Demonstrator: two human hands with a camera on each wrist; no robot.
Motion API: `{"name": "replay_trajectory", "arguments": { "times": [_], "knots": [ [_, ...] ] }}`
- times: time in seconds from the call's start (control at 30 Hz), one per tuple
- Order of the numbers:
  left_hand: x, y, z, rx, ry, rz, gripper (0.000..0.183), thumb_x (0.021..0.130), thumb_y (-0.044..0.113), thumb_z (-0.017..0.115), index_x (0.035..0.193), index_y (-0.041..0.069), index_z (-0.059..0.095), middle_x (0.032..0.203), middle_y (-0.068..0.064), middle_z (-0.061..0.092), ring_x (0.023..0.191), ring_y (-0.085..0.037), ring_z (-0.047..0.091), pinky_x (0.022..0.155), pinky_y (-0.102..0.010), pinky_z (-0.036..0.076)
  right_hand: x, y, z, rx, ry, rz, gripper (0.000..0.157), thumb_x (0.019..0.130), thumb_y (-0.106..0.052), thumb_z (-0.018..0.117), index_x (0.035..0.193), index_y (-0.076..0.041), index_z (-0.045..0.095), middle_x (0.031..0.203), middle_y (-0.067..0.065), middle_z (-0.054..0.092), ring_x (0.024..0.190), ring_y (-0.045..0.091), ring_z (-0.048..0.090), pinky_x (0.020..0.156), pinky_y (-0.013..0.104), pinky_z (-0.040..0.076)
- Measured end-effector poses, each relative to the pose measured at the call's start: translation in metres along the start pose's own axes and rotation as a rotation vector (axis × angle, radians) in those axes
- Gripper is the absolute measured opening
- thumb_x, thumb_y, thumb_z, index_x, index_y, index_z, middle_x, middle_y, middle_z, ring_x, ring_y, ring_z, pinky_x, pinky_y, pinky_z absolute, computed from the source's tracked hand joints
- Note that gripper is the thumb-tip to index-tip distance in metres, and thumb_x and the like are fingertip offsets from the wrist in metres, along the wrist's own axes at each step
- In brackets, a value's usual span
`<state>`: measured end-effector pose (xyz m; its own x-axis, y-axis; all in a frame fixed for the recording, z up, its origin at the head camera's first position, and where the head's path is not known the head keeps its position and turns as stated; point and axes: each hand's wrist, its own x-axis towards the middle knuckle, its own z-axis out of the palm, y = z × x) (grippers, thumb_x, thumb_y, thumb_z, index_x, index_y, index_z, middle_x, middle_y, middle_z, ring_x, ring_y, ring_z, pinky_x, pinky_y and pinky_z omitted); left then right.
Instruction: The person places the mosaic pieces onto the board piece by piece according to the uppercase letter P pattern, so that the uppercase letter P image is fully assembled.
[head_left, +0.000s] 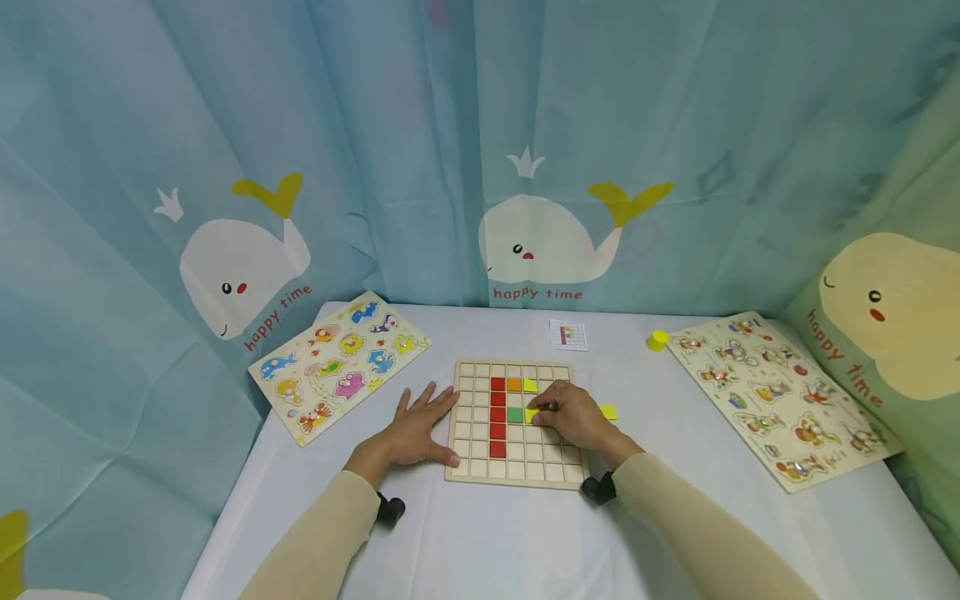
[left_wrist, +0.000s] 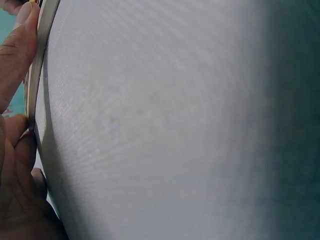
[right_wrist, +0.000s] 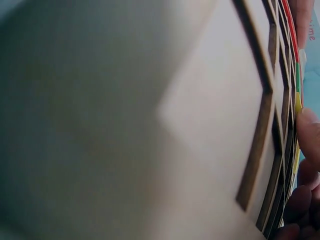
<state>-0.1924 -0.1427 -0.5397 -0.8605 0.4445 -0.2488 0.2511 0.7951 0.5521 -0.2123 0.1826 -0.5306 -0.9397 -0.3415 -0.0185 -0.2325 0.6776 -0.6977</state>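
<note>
A wooden grid board (head_left: 472,477) lies on the white-covered table, with a column of red square tiles (head_left: 498,415) in it. Beside the column sit an orange tile (head_left: 514,384), a green tile (head_left: 514,415) and a yellow piece (head_left: 530,386). My left hand (head_left: 415,429) rests with spread fingers along the board's left edge, thumb near the lower corner. Over the grid, my right hand (head_left: 577,417) pinches a yellow tile (head_left: 530,416) at the cell right of the green one; the right wrist view shows the thumb (right_wrist: 309,137) against it. Its fingers partly hide that cell.
More yellow (head_left: 609,412) shows on the table right of the board. Behind the board lies a small pattern card (head_left: 568,335). A yellow cylinder (head_left: 657,340) stands near the right picture puzzle (head_left: 780,392); a sea-animal puzzle (head_left: 337,367) lies left. Curtains (head_left: 420,167) enclose the table.
</note>
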Motion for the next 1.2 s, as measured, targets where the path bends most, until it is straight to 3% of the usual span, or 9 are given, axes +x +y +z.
{"name": "replay_trajectory", "arguments": {
  "times": [0.3,0.6,0.9,1.2],
  "knots": [
    [-0.001,0.001,-0.001,-0.003,0.002,-0.008,0.118,0.076,0.055,0.09,0.169,0.021,0.026,0.177,0.004,0.018,0.166,-0.025,-0.002,0.132,-0.055,-0.014,-0.001,-0.002,-0.001,0.002,-0.009,0.012,0.015,0.092,-0.012,0.081,0.107,-0.013,0.084,0.104,-0.003,0.068,0.104,0.019,0.062,0.096,0.041,0.053],
    [-0.001,0.002,-0.001,-0.011,0.01,-0.016,0.117,0.076,0.054,0.091,0.169,0.022,0.028,0.177,0.005,0.02,0.166,-0.025,-0.001,0.131,-0.056,-0.015,-0.003,-0.001,0.0,0.028,-0.003,0.01,0.019,0.093,-0.012,0.08,0.112,-0.013,0.083,0.101,-0.003,0.067,0.093,0.016,0.057,0.086,0.035,0.051],
    [-0.001,0.003,-0.001,-0.019,0.005,-0.008,0.116,0.076,0.054,0.09,0.169,0.021,0.028,0.177,0.004,0.019,0.166,-0.025,-0.001,0.132,-0.056,-0.014,-0.013,0.007,-0.009,0.141,0.106,0.063,0.026,0.098,-0.015,0.075,0.123,-0.012,0.078,0.117,0.003,0.071,0.097,0.02,0.057,0.085,0.034,0.051],
    [-0.001,0.003,-0.002,-0.026,0.014,0.003,0.118,0.075,0.055,0.091,0.168,0.018,0.029,0.177,0.001,0.021,0.166,-0.027,0.0,0.131,-0.057,-0.014,-0.029,0.031,-0.038,0.046,0.196,0.077,0.033,0.097,-0.013,0.076,0.13,-0.01,0.075,0.118,0.008,0.071,0.109,0.025,0.057,0.089,0.038,0.048]
  ]
}}
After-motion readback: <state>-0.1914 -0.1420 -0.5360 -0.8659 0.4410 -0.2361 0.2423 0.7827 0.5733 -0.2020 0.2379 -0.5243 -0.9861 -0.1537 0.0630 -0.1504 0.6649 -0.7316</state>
